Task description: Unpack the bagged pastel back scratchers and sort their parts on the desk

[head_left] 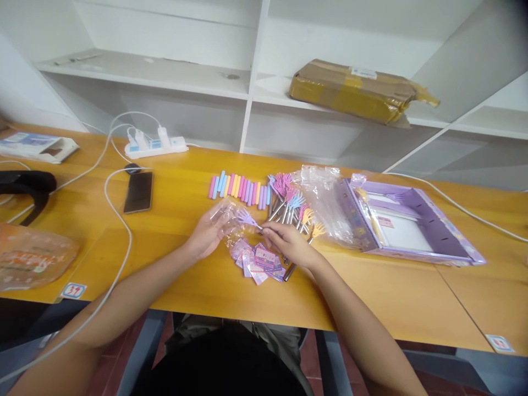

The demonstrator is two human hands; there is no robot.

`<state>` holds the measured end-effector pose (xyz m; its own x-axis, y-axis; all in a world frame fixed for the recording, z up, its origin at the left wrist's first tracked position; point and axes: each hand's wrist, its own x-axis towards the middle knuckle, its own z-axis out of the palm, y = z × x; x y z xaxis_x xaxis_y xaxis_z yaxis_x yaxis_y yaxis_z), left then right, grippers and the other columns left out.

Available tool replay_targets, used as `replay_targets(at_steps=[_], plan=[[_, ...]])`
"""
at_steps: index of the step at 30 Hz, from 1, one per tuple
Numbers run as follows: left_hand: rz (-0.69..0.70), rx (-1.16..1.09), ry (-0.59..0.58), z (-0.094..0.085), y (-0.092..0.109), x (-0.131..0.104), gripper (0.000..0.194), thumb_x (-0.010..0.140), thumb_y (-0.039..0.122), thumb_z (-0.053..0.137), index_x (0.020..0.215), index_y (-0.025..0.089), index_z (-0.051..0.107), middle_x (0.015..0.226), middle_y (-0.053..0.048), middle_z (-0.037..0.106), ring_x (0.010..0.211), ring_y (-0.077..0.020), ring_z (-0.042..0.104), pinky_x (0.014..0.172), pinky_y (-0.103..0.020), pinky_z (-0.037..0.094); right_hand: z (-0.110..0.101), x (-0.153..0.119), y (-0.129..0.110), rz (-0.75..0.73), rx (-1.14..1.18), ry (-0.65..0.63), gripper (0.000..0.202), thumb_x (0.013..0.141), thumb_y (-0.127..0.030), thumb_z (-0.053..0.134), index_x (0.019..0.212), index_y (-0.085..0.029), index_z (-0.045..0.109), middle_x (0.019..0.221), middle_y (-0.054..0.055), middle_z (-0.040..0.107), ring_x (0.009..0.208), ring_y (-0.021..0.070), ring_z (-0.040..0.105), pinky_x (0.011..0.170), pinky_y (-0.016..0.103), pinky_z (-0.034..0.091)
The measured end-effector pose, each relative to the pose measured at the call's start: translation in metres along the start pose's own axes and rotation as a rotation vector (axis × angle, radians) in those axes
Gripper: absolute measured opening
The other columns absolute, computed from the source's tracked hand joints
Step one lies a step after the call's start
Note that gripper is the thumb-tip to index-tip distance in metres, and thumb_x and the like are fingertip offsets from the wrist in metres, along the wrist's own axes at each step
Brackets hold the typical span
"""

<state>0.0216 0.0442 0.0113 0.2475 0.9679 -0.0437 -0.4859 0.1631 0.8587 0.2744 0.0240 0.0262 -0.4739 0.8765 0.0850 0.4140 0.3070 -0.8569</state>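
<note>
My left hand grips a clear plastic bag, its fingers closed around the film. In my right hand is the metal rod of a back scratcher with a purple hand-shaped head. That head lies at the bag's mouth; I cannot tell how far inside it is. Below my hands is a loose pile of pink and purple printed cards. More back scratchers with pink, blue and orange heads are heaped just beyond my right hand. A row of coloured tubes lies behind the bag.
Clear plastic bags lie beside an open purple box on the right. A phone, a power strip, white cables and an orange package are on the left. A taped carton sits on the shelf.
</note>
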Motion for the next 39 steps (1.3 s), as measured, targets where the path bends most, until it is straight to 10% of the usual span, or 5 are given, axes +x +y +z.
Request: replay_targets(at_steps=[9, 15, 26, 33, 39], plan=[[0.015, 0.022, 0.111, -0.009, 0.009, 0.006, 0.041, 0.078, 0.038, 0.095, 0.108, 0.018, 0.075, 0.105, -0.005, 0.076, 0.094, -0.0168, 0.071, 0.082, -0.027, 0.061, -0.006, -0.001, 0.003, -0.015, -0.023, 0.005, 0.046, 0.113, -0.051, 0.043, 0.084, -0.021, 0.062, 0.072, -0.001, 0.063, 0.066, 0.0140, 0.056, 0.069, 0.026, 0.043], [-0.046, 0.061, -0.031, -0.005, 0.009, 0.002, 0.038, 0.079, 0.038, 0.094, 0.107, 0.017, 0.078, 0.110, -0.007, 0.076, 0.098, -0.0211, 0.072, 0.090, -0.038, 0.065, -0.009, -0.001, 0.004, -0.006, -0.016, -0.032, 0.048, 0.111, -0.053, 0.046, 0.079, -0.021, 0.061, 0.072, 0.000, 0.060, 0.065, 0.0142, 0.054, 0.066, 0.027, 0.042], [-0.186, 0.095, -0.069, 0.001, -0.004, -0.006, 0.041, 0.071, 0.035, 0.099, 0.100, 0.013, 0.079, 0.097, -0.008, 0.078, 0.085, -0.0194, 0.073, 0.078, -0.031, 0.062, 0.007, -0.002, 0.020, 0.078, 0.248, -0.026, 0.049, 0.104, -0.050, 0.062, 0.145, -0.026, 0.051, 0.107, 0.002, 0.065, 0.061, 0.0099, 0.054, 0.054, 0.025, 0.044], [0.051, -0.147, 0.233, -0.008, 0.012, 0.012, 0.038, 0.063, 0.027, 0.103, 0.088, 0.017, 0.075, 0.079, 0.003, 0.070, 0.067, -0.0069, 0.062, 0.060, -0.016, 0.052, -0.013, -0.003, 0.004, 0.086, 0.038, -0.005, 0.040, 0.106, -0.055, 0.056, 0.096, -0.019, 0.068, 0.071, -0.002, 0.059, 0.062, 0.0125, 0.050, 0.057, 0.025, 0.039], [-0.039, -0.055, 0.205, -0.007, 0.009, 0.011, 0.040, 0.061, 0.034, 0.103, 0.080, 0.012, 0.077, 0.072, 0.000, 0.068, 0.061, -0.0060, 0.058, 0.055, -0.017, 0.047, -0.006, -0.001, 0.006, 0.021, -0.050, 0.016, 0.046, 0.106, -0.057, 0.054, 0.093, -0.018, 0.073, 0.072, -0.001, 0.057, 0.066, 0.0139, 0.050, 0.061, 0.026, 0.039]])
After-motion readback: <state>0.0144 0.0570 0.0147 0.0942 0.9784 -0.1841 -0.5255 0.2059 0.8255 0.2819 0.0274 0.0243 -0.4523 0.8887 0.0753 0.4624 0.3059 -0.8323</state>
